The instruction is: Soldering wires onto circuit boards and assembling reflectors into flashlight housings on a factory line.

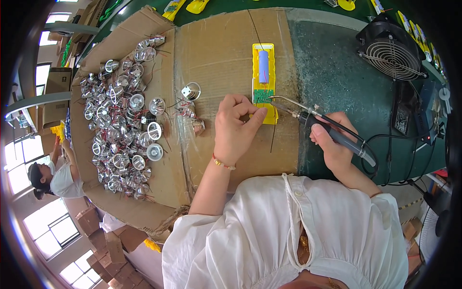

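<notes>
Circuit board (262,93): markings too small to read.
Left hand (236,125): thumb and forefinger close together by the board; cannot tell if pinching.
Right hand (335,143): fingers wrapped around soldering iron (339,137).
Yellow housing (272,60): on cardboard (216,53), long axis pointing away from person, battery (263,67) farther.

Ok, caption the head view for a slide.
Soldering iron in the right hand, left hand close to a green circuit board.

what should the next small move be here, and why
Probably steady the soldering tool before any closer contact: the right hand holds it with its front end at or just over the green circuit board, and the left hand is close beside that end, so a slip might burn it.
</notes>
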Motion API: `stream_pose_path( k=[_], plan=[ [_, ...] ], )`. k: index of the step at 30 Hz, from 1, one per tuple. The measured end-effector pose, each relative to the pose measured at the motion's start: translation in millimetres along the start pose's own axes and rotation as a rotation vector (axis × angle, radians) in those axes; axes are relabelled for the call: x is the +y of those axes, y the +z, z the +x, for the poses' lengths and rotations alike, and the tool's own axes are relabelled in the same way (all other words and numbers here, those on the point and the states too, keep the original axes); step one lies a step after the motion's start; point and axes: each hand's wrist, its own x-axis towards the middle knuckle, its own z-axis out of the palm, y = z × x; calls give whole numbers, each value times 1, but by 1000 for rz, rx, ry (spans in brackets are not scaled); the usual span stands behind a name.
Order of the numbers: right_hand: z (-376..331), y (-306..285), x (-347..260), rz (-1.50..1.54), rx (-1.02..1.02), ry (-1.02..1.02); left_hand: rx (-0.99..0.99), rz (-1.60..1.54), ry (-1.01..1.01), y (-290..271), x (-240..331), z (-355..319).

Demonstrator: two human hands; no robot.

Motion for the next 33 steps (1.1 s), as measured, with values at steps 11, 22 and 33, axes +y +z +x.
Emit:
stream_pose_path(
  k=[11, 22, 33],
  plan=[
    [-2, 0, 2, 97, 67, 26, -36, 92, 5, 1, 0, 6],
    [-9, -30, 11, 124, 90, 40, -25, 75, 45, -4, 2, 9],
    [1, -54, 24, 15, 213, 48, -315, 651, 151, 14, 56, 97]
  ],
)
